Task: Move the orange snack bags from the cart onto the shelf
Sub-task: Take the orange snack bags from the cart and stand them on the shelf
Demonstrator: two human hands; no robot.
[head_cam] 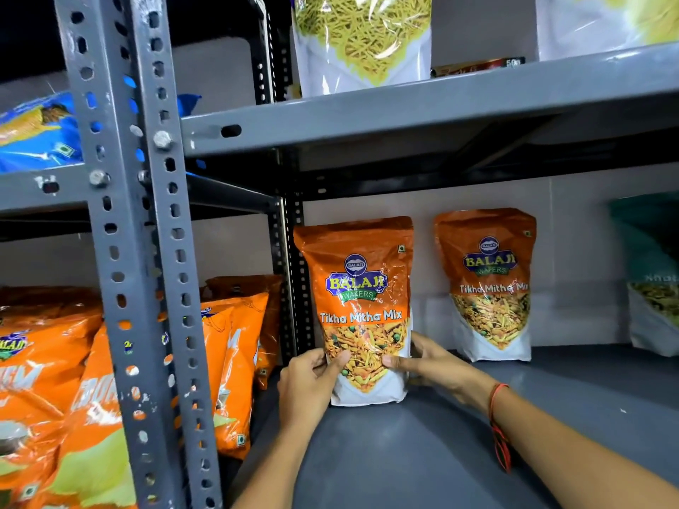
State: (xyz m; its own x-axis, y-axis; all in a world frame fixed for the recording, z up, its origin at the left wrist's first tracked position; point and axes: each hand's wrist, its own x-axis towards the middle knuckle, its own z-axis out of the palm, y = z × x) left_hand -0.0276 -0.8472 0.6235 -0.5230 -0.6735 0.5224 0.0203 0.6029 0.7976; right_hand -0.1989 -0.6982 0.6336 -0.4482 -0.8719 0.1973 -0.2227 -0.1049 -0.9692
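Observation:
An orange snack bag (358, 288) labelled Tikha Mitha Mix stands upright on the grey shelf (422, 446), near its left rear corner. My left hand (310, 383) grips its lower left edge, thumb on the front. Gripping the lower right edge is my right hand (428, 361), with a red thread on the wrist. A second identical orange bag (487, 284) stands upright against the back wall to the right, apart from both hands. The cart is out of view.
A perforated grey upright post (147, 251) stands at the left. Beyond it, several orange bags (235, 361) fill the neighbouring shelf. A teal bag (650, 273) stands at the far right. The upper shelf (422, 112) carries clear pouches of yellow snack (362, 38); blue bags (36, 130) lie upper left.

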